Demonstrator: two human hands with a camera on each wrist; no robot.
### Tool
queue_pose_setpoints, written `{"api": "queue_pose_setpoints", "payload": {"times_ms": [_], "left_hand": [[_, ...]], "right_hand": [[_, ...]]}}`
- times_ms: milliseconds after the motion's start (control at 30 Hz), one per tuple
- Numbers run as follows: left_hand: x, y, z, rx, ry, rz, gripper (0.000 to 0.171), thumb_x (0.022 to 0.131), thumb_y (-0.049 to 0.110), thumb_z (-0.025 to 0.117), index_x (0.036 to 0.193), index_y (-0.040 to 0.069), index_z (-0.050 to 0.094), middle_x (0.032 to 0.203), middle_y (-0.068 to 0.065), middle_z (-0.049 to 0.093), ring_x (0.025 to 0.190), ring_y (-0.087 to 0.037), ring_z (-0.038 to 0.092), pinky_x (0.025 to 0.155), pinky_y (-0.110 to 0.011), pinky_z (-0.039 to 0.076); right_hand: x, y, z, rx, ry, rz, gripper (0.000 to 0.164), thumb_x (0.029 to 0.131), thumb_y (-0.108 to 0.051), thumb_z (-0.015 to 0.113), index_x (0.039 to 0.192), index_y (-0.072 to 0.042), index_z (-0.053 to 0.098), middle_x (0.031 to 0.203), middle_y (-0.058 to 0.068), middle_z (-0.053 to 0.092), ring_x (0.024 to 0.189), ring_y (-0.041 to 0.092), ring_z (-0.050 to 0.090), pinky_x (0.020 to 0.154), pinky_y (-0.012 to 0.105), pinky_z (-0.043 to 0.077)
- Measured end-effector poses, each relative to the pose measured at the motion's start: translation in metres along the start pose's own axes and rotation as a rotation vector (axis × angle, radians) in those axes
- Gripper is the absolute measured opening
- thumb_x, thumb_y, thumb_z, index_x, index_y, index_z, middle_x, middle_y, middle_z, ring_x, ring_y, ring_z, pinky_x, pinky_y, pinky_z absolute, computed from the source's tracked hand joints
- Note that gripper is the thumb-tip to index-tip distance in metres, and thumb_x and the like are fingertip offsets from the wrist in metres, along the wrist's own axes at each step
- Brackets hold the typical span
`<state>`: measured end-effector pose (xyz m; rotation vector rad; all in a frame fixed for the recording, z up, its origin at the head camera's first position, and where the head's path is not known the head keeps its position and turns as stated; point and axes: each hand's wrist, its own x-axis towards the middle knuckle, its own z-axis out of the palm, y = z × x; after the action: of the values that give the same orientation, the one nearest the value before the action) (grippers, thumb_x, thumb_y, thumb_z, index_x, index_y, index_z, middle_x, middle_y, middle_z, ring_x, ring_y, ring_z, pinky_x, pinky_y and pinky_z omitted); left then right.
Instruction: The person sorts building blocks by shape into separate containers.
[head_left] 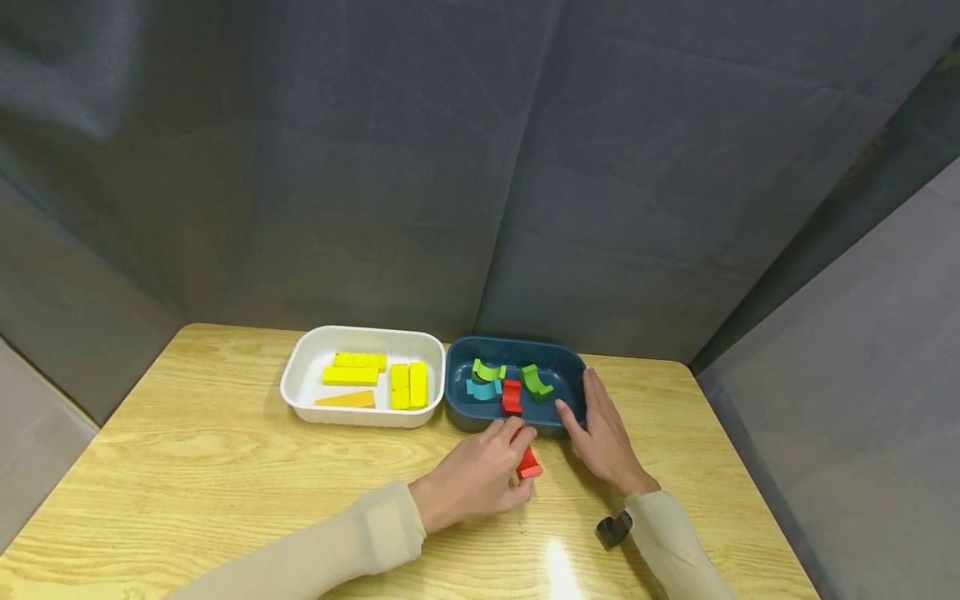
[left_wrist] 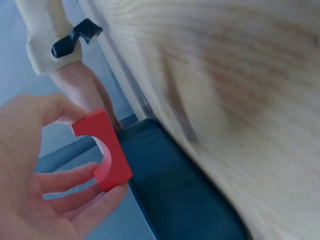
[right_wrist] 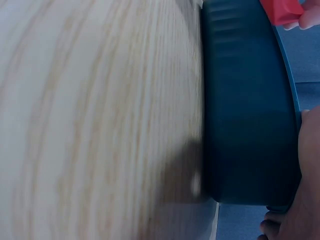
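My left hand (head_left: pixel 480 471) pinches a red arch-shaped block (left_wrist: pixel 116 155) between thumb and fingertips, in front of the dark blue bin (head_left: pixel 480 421). The left wrist view shows the block's round cut-out turned toward the palm. At the bin's right end, my right hand (head_left: pixel 607 437) rests with straight fingers along the outer side and the thumb at the front rim. Inside the bin lie another red arch block (head_left: pixel 512 396), a light blue one (head_left: pixel 483 390) and two green ones, one at the back left (head_left: pixel 489 372), one at the right (head_left: pixel 536 383).
Left of the blue bin, close beside it, stands a white bin (head_left: pixel 300 404) with several yellow blocks (head_left: pixel 350 377) and an orange wedge-like piece (head_left: pixel 347 400). Both bins sit near the back edge of the wooden table (head_left: pixel 225 467). Dark grey curtains (head_left: pixel 375 208) rise behind it.
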<state>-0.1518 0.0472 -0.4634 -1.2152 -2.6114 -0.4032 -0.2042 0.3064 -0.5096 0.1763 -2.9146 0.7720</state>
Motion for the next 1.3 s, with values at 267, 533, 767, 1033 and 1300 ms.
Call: {"api": "queue_pose_setpoints", "payload": {"times_ms": [267,533,767,1033,1300], "left_hand": [[0.007,-0.015,-0.014,-0.056,0.031,-0.035,0.059,0.095,0.037,0.076,0.142,0.004,0.063,0.139,-0.012,0.066,0.117,-0.024,0.067,0.093,-0.029,0.063],[0.027,-0.031,-0.033,-0.078,0.077,-0.036,0.061,0.095,0.036,0.077,0.144,0.003,0.062,0.140,-0.014,0.064,0.118,-0.026,0.069,0.091,-0.033,0.065],[0.046,-0.042,-0.041,-0.219,0.000,-0.051,0.063,0.095,0.033,0.075,0.149,0.005,0.057,0.144,-0.012,0.061,0.109,-0.020,0.065,0.095,-0.027,0.061],[0.065,-0.052,-0.038,-0.295,-0.061,-0.077,0.065,0.095,0.032,0.076,0.152,0.009,0.056,0.148,-0.009,0.059,0.114,-0.020,0.063,0.094,-0.023,0.060],[0.089,-0.056,-0.030,-0.323,-0.104,-0.075,0.062,0.097,0.031,0.075,0.152,0.010,0.057,0.150,-0.009,0.057,0.112,-0.019,0.064,0.095,-0.020,0.058]], "right_hand": [[0.001,0.001,0.000,0.008,0.002,-0.008,0.087,0.112,-0.050,0.050,0.171,0.001,0.010,0.178,0.024,0.010,0.163,0.046,0.015,0.130,0.067,0.015],[0.000,0.003,0.000,0.009,0.008,-0.010,0.090,0.112,-0.056,0.046,0.171,0.002,0.009,0.179,0.022,0.008,0.163,0.046,0.015,0.129,0.068,0.016],[0.001,0.001,-0.001,0.024,-0.005,0.002,0.093,0.111,-0.058,0.045,0.171,0.001,0.006,0.179,0.021,0.005,0.163,0.047,0.013,0.130,0.068,0.014],[0.001,0.003,0.000,0.037,-0.003,-0.011,0.093,0.111,-0.059,0.046,0.171,0.001,0.006,0.179,0.020,0.005,0.163,0.048,0.014,0.129,0.069,0.015],[0.001,0.001,-0.002,0.047,-0.019,0.006,0.094,0.111,-0.061,0.045,0.171,0.000,0.005,0.180,0.019,0.003,0.163,0.047,0.011,0.129,0.070,0.014]]}}
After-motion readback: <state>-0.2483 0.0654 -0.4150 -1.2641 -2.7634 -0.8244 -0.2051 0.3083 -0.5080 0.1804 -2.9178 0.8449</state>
